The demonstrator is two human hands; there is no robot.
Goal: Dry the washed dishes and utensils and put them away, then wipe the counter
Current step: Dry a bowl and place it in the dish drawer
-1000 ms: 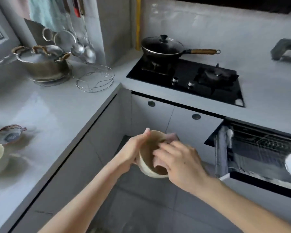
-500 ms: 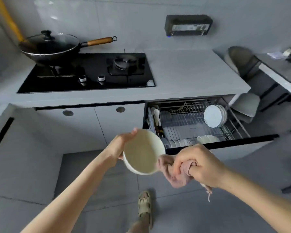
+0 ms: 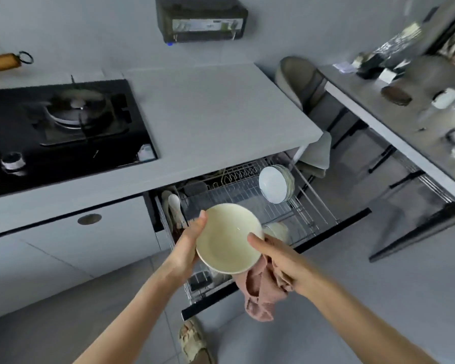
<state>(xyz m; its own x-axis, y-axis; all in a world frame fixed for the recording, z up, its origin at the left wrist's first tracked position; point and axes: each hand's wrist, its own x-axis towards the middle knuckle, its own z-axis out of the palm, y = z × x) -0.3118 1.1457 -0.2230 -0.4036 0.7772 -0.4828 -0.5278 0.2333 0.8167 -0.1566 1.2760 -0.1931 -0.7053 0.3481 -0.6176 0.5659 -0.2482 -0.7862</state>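
The grey table (image 3: pixel 221 114) runs across the room with the black hob (image 3: pixel 63 127) set into its left end, and nothing lies on its bare stretch to the right. Under that stretch a wire-rack drawer (image 3: pixel 247 190) is pulled out over the floor, with a stack of white plates (image 3: pixel 275 183) standing on edge near its back right and a white spoon (image 3: pixel 174 203) lying along its left side. Directly above the drawer's front half the person holds a cream bowl (image 3: pixel 227 237), tilted so its hollow faces up toward the head. The left hand (image 3: pixel 188 243) grips the bowl's left rim, thumb over the edge, and the right hand (image 3: pixel 279 258) clamps the right rim with the thumb inside, while also bunching a pink cloth (image 3: pixel 260 290) that hangs down below the bowl. To my eye the drying of this bowl looks finished or nearly so, and the step in hand is putting it away. The next move seems to call for lowering the bowl into a free slot of the rack, probably near the pale dish (image 3: pixel 277 229) just behind the right thumb, keeping the cloth clear of the wires and not knocking the plates.
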